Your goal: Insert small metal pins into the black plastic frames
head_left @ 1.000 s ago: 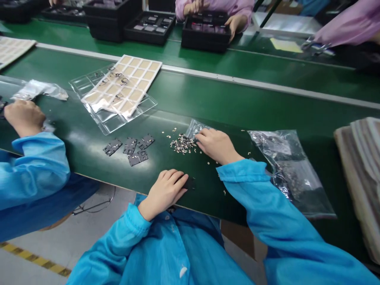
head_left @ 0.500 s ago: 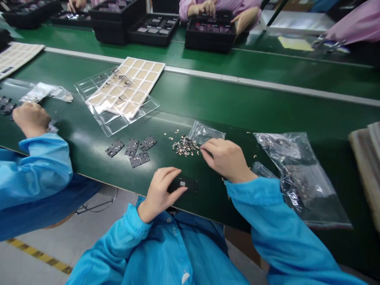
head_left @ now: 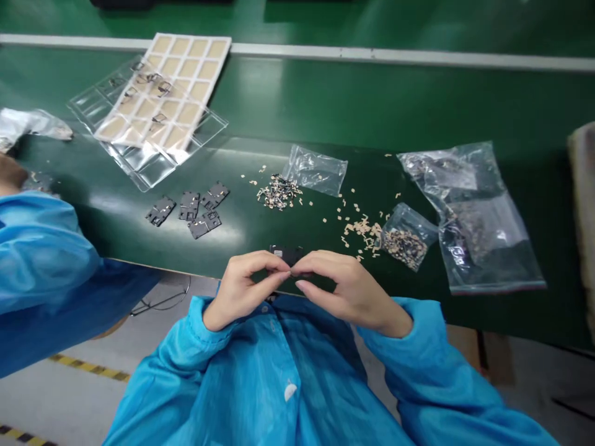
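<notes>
Both hands meet fingertip to fingertip at the near edge of the green table. My left hand pinches with thumb and forefinger; whatever lies between them is too small to name. The fingers of my right hand are likewise brought together at the same spot, touching or almost touching the left ones. Just behind the fingertips a flat black plastic part with a small pale mark lies on the table, partly covered by the hands. Farther back is a pile of tiny metal pieces. Several similar black parts lie to the left.
A clear bag lies behind the pile. At right are scattered copper-coloured pieces, a small filled bag and a large bag. A white grid tray under a clear tray stands back left. A co-worker's sleeve is at left.
My right hand has moved from beside the metal pile toward me and met my left hand. The camera has tilted down, so the co-workers across the table are out of view.
</notes>
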### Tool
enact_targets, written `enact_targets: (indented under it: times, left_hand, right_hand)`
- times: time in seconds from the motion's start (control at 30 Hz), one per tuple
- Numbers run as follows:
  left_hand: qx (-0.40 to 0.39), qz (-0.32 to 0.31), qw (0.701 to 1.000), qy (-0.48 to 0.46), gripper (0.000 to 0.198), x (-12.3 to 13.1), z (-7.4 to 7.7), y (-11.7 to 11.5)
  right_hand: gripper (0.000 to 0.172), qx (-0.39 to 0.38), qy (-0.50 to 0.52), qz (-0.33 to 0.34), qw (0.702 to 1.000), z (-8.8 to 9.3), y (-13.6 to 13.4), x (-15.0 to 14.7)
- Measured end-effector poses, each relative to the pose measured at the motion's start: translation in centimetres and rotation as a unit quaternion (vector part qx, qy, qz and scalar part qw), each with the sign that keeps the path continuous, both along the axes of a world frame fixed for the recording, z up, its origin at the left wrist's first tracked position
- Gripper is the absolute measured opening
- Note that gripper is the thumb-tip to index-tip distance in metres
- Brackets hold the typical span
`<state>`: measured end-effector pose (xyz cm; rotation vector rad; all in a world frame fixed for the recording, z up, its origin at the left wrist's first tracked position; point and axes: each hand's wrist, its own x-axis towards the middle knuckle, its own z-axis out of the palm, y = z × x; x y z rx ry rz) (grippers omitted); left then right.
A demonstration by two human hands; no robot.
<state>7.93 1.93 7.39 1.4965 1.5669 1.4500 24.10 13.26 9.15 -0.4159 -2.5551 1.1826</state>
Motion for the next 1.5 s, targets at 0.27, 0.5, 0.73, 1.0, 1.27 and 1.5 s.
enact_targets:
  times: [0.27,0.5,0.73,1.0,1.27,1.5]
  left_hand:
    - [0.092,0.053,0.977,0.186,0.004,1.1,-0.2,0.0]
    - [0.165,0.080,0.911,0.371,0.012,2.2,-0.2,-0.4]
    - [0.144,0.055,0.914,0.375,0.013,2.9,-0.1,0.3]
    - [0.150,0.029,0.917,0.370,0.008,3.7,0.3,1.6]
    - [0.152,-0.035,0.949,0.274,0.007,4.8,0.8,5.1]
    - [0.044,-0.023,0.915,0.401,0.025,5.2,-0.8,12.2]
  right_hand:
    - [0.015,-0.059,0.038,-0.074,0.995,-0.8,-0.9,0.2]
    - [0.017,-0.001,0.069,-0.106,0.992,-0.8,-1.1,1.1]
    - [0.021,0.173,0.077,-0.105,0.976,-0.6,-1.4,1.8]
    - [0.018,0.258,0.085,-0.143,0.952,-0.4,-1.2,2.8]
    - [0.013,0.143,0.081,-0.207,0.964,-0.5,-0.6,6.1]
    - [0.014,0.080,0.062,-0.284,0.954,-1.3,-0.3,8.2]
